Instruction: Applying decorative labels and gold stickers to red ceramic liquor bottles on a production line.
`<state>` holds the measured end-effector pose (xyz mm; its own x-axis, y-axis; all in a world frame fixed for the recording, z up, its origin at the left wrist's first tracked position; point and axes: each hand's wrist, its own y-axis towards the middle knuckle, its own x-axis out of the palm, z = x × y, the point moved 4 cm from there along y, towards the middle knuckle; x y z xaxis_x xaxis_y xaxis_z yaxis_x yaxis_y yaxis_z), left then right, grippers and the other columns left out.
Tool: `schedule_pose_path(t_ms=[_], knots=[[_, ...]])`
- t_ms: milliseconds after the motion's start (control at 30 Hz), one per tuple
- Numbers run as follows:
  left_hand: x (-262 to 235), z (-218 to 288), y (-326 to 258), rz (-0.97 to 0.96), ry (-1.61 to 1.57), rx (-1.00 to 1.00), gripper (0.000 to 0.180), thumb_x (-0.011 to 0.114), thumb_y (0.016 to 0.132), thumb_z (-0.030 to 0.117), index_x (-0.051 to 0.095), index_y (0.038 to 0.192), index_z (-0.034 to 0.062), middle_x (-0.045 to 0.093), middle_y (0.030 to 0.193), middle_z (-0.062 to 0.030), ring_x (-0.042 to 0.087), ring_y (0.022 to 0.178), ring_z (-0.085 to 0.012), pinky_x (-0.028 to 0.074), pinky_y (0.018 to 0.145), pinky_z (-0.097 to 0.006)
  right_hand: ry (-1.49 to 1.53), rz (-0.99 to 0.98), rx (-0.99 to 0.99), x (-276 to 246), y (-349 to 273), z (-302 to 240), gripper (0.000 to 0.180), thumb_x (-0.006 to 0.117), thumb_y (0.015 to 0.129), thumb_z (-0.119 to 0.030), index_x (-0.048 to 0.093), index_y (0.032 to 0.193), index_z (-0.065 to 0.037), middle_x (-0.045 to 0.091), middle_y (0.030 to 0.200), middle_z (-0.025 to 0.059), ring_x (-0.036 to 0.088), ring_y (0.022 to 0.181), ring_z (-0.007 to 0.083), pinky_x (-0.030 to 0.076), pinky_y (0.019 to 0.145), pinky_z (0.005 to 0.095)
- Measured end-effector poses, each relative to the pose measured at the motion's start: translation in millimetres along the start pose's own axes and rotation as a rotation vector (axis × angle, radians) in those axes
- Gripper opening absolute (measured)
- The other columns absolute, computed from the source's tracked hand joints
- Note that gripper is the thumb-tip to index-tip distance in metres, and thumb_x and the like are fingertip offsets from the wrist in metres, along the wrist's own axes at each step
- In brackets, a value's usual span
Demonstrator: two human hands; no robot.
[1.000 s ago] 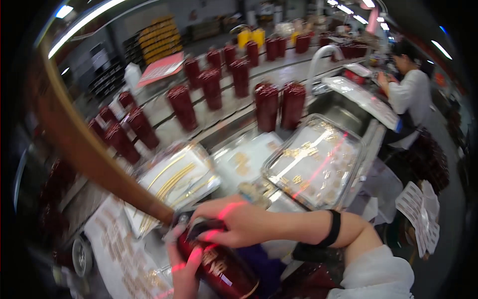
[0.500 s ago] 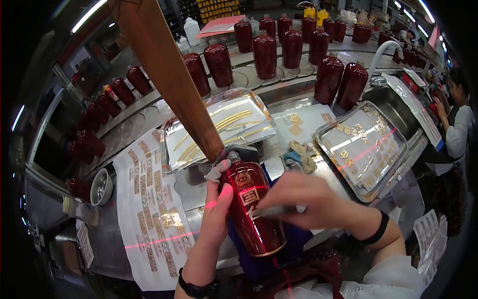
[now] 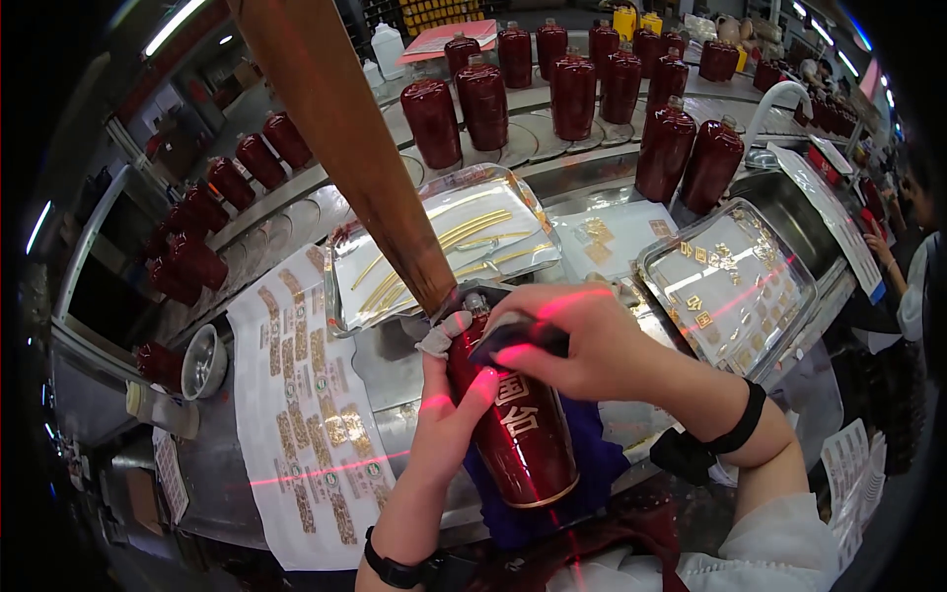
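Crumpled blue cloth [image 3: 600,446] lies under the glossy, narrow-necked bottle [image 3: 531,460].

Around us we see a shiny metal counter [image 3: 212,469] with a sink [image 3: 786,209] and a curved white tap [image 3: 757,112] toward its right, a slanting wooden post [image 3: 340,138], bright light tubes [image 3: 178,27] and stacked yellow crates [image 3: 439,15] farther back.

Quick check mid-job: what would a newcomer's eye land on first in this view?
Probably the broad wooden post, slanting from the upper left toward the middle. By its lower end, a glossy dark red bottle lies tilted on blue cloth, the left hand gripping it, the right hand holding a dark object at its upper part. Behind, many similar bottles stand upright.
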<state>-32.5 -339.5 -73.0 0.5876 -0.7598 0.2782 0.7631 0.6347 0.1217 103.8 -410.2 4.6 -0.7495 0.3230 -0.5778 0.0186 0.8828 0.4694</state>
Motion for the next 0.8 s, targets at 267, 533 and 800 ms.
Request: schedule_pose_path(t_ms=[267,533,800], knots=[[-2.7,2.6,-1.9,0.005,-0.120,-0.015,0.059,0.044,0.094,0.042,0.025,0.139,0.0103,0.040,0.135,-0.0134,0.045,0.122,-0.0248,0.037,0.103,-0.039,-0.035,-0.104,-0.385,17.9,-31.3,-30.6,0.023,0.068,0.063,-0.004,0.064,0.084,-0.011,0.058,0.083,0.0036,0.057,0.081,0.0248,0.047,0.067,0.0354],[3.8,2.3,-7.1,-0.017,-0.137,0.011,0.071,0.048,0.093,0.039,0.011,0.145,0.0080,0.039,0.136,-0.0154,0.046,0.121,-0.0244,0.039,0.101,-0.038,-0.088,-0.008,-0.397,13.3,-49.0,-30.7,0.031,0.069,0.064,0.001,0.069,0.093,-0.010,0.064,0.090,0.0039,0.059,0.079,0.0224,0.047,0.067,0.0327],[14.4,-1.6,-20.4,0.068,0.171,-0.116,0.092,0.068,0.080,0.020,0.003,0.143,0.0011,0.044,0.128,-0.0165,0.048,0.116,-0.0230,0.042,0.096,-0.036,0.161,0.268,0.316,6.0,-92.9,-6.1,0.020,0.072,0.075,-0.009,0.066,0.093,-0.004,0.065,0.081,0.0085,0.062,0.070,0.0166,0.048,0.064,0.0274]])
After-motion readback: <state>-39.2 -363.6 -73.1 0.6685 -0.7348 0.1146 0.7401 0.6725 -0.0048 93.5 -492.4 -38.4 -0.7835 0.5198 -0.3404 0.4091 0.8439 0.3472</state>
